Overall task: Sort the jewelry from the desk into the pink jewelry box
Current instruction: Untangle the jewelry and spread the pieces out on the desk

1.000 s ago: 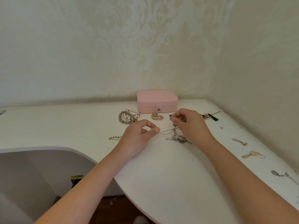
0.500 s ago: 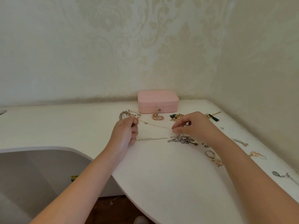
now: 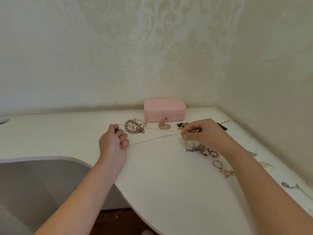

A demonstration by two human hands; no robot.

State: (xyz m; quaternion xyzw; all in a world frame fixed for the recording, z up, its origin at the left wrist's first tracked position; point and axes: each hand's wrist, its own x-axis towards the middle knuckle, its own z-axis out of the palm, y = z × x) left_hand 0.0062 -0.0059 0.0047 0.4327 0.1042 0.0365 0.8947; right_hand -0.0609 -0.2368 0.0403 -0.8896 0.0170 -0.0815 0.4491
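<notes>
A thin gold chain necklace (image 3: 152,139) with small pearls is stretched between both hands, just above the white desk (image 3: 160,175). My left hand (image 3: 113,143) grips its loop end in a fist. My right hand (image 3: 203,133) pinches the other end between thumb and fingertips. The pink jewelry box (image 3: 164,109) stands closed, its snap fastened, by the back wall behind the hands. Beaded bracelets (image 3: 134,127) and a pink bead bracelet (image 3: 164,126) lie in front of it.
Silver pieces (image 3: 201,150) lie under my right wrist, with rings (image 3: 217,163) and a pink earring (image 3: 227,172) nearer me. More earrings (image 3: 265,164) line the right edge by the side wall. A green-tasselled piece (image 3: 182,125) lies right of the box. The desk front curves inward at left.
My left hand has moved left and away from my right, drawing the chain out taut. My right hand stayed near the silver pile, still pinching its end.
</notes>
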